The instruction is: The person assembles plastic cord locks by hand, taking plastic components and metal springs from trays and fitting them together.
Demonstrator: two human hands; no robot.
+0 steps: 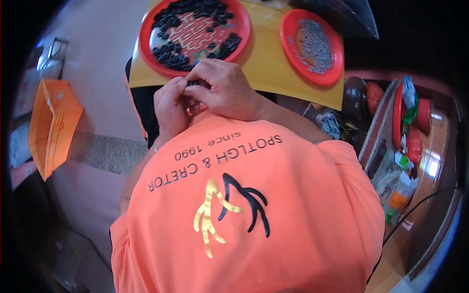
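Close together at the near edge of a yellow board (pixel 264 44), my two hands meet over a small black piece (pixel 193 83). My left hand (pixel 171 105) has its fingers closed on the piece from the left. From the right, my right hand (pixel 222 88) pinches at the same piece, its thumb and fingertips partly hiding it. Just beyond the hands lies a round red tray (pixel 145 46) with many small black ring-like pieces (pixel 171 53) around a patterned middle. A smaller red plate (pixel 288 29) at the right bears a heap of small silvery metal pieces (pixel 315 46).
An orange container (pixel 51 127) stands on the floor at the left. Along the right are a dark bottle (pixel 355 100), red objects, plastic bags and an orange-labelled bottle (pixel 399 198). Dark clear plastic hangs over the far right corner of the board.
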